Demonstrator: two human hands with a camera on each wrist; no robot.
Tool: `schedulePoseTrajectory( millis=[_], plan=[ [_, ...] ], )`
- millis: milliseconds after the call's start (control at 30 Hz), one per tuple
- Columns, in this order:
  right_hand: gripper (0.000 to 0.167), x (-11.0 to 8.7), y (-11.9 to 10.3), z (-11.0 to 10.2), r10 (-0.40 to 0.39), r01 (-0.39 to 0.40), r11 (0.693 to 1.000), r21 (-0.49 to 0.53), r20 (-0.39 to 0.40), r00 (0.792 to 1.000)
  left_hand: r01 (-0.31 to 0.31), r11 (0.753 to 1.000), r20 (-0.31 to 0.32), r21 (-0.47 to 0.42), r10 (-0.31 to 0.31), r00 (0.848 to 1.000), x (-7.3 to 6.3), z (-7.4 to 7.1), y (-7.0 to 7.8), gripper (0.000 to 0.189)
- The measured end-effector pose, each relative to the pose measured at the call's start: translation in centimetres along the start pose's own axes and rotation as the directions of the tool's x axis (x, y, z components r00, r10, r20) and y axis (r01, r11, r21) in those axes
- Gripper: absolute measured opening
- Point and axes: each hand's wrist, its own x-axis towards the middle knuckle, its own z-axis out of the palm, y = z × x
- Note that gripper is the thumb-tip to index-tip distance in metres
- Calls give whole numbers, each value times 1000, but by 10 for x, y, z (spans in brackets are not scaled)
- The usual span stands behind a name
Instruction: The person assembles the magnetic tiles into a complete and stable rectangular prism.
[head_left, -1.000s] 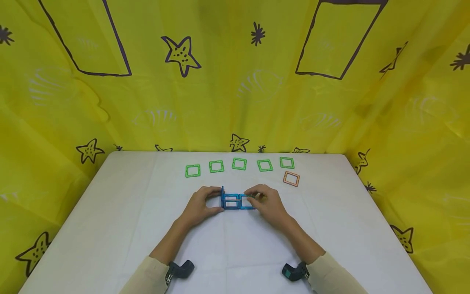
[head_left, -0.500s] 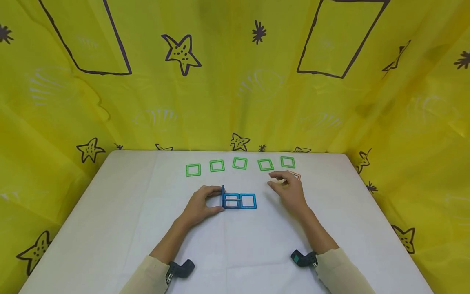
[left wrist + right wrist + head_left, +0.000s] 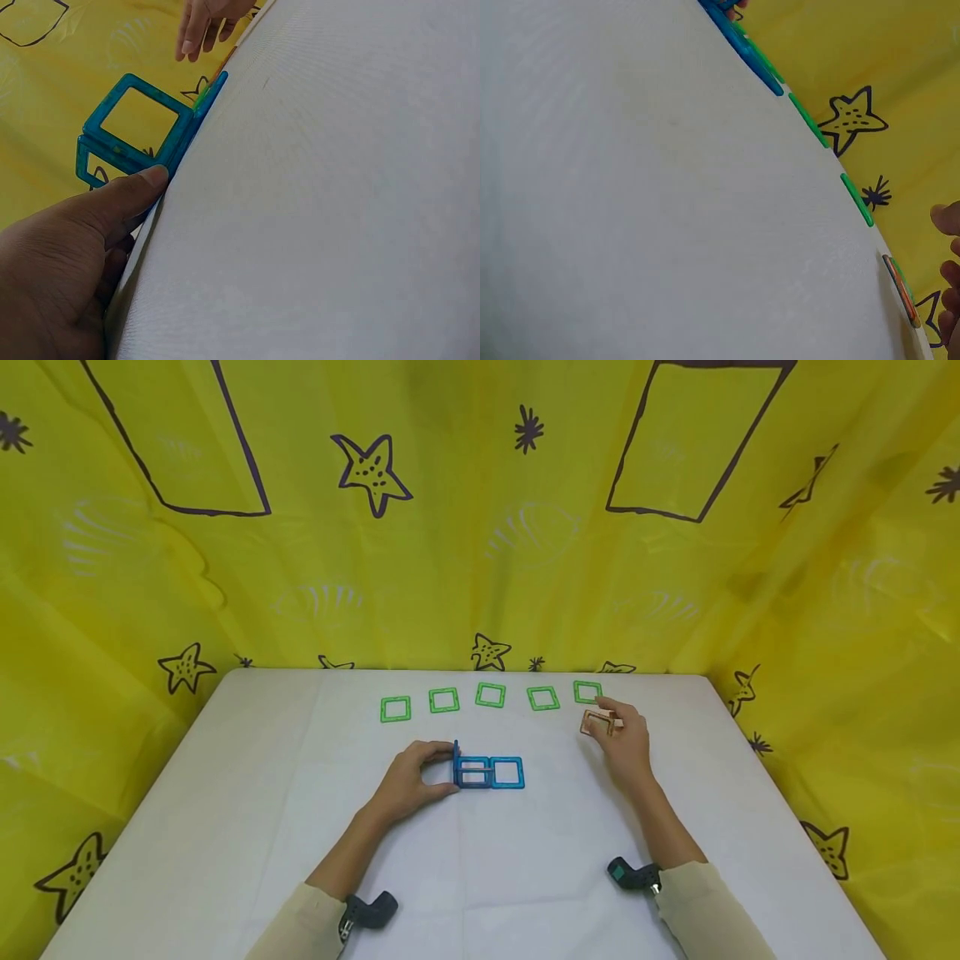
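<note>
My left hand [image 3: 408, 781] grips the left end of a blue magnetic-tile build [image 3: 491, 772], thumb in front and fingers behind. One tile of it stands upright, another lies flat at the right end, and a crosspiece joins at mid-height. The thumb presses the blue tiles [image 3: 135, 120] at a lower corner in the left wrist view. Over an orange square tile [image 3: 584, 723] hovers my right hand [image 3: 628, 747], fingers loosely bent and partly covering it. In the right wrist view that hand [image 3: 950, 277] appears apart from the orange tile [image 3: 901, 291], which lies on the table.
Several green square tiles [image 3: 396, 697] lie in a spaced row along the far side of the white table [image 3: 337, 710]. The rightmost green tile [image 3: 588, 682] sits just behind the orange one. A yellow patterned curtain [image 3: 420, 568] surrounds the back and sides.
My right hand has left the flat blue tile and moved right and away, over to the orange tile. The left hand keeps its hold on the blue build, which has not moved.
</note>
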Motion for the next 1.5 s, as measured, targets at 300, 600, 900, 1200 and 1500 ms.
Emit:
schedulePoseTrajectory(
  millis=[300,600,900,1200,1500],
  plan=[
    [50,6,15,-2,38,-41,994,-104,-37,999,-38,999,-12,1,38,999,0,-1,0,64],
    [59,4,18,-4,103,-103,955,-277,-16,995,-59,998,-4,-5,59,998,1,-1,-4,64],
    [57,4,18,-4,131,-123,933,-339,1,991,-64,998,-3,-9,64,998,0,-2,-3,63],
    [53,5,20,-4,88,-90,981,-173,-18,996,-61,998,-7,-11,61,998,0,-2,-3,63],
    [44,4,19,-2,32,-35,999,-41,-67,997,-56,998,-1,-4,56,998,1,-1,-4,64]
  ],
)
